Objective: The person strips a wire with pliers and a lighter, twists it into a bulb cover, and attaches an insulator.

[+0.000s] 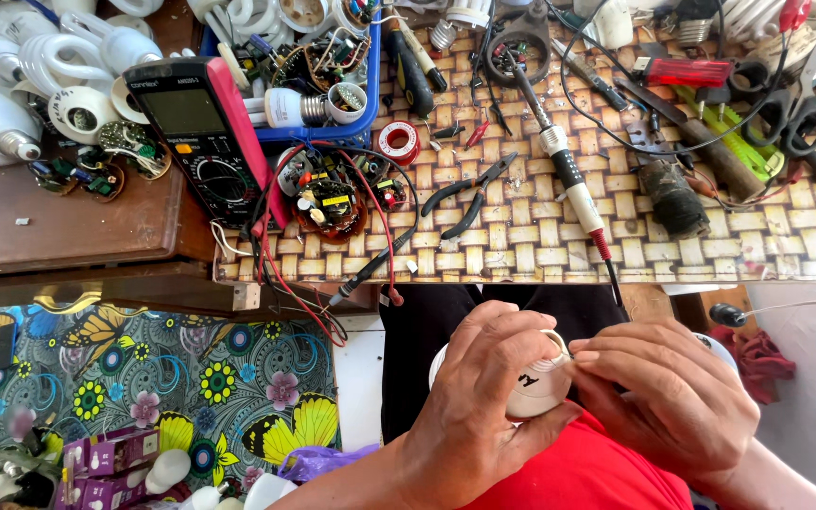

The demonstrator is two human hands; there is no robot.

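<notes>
A repair workshop: multimeter (202,132), soldering iron (569,175), pliers (469,196) and lamp circuit boards (325,200) crowd the bench

Your two hands meet on the bulb base (538,382) just below the counter (710,247) edge. On the counter, the multimeter (202,132) lies left of the pliers (469,196), and the soldering iron (570,184) lies to their right.

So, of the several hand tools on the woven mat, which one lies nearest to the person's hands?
The soldering iron: its red tip end reaches the mat's front edge just above the right hand. The black pliers and scissors lie farther back.
</notes>
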